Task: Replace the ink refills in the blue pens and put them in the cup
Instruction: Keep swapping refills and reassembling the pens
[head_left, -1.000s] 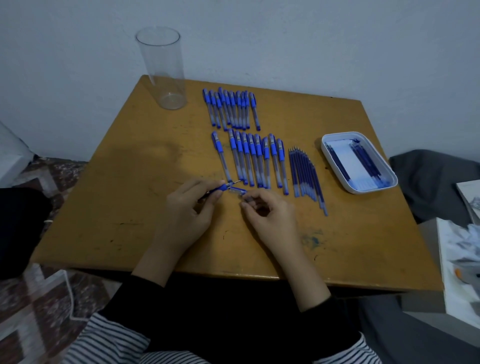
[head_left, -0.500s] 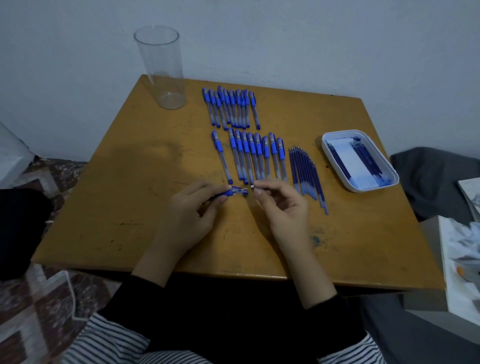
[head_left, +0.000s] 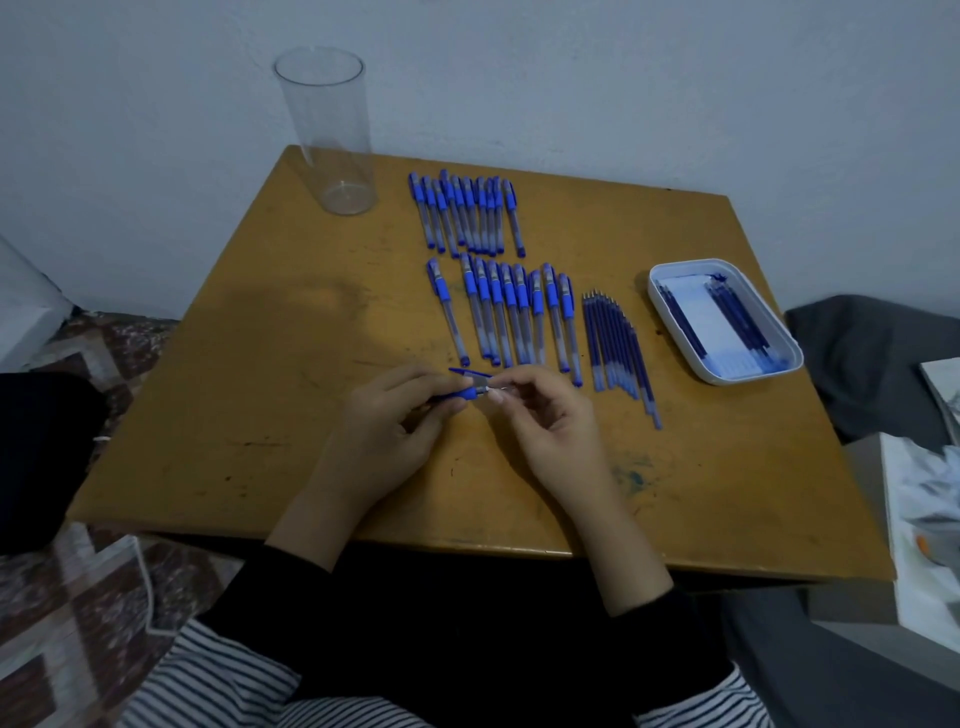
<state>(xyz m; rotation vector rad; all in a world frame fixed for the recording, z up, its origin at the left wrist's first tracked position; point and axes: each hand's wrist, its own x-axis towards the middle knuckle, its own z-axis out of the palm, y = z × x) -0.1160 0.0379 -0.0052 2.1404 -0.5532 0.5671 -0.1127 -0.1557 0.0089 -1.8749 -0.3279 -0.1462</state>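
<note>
Wooden table (head_left: 260, 415); patterned rug (head_left: 62, 597); grey cloth (head_left: 872, 364)

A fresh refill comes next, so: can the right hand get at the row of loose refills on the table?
Probably yes. The loose refills lie bare just right of the right hand, with nothing between; but it pinches the pen, so it must let go first.

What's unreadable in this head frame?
- Pen, head view: fingers of left hand and right hand cover most of it; refill inside unknowable.
- Refills in tray, head view: dim, overlapping, uncountable.
- Papers at right, head view: cut off by frame edge.
</note>
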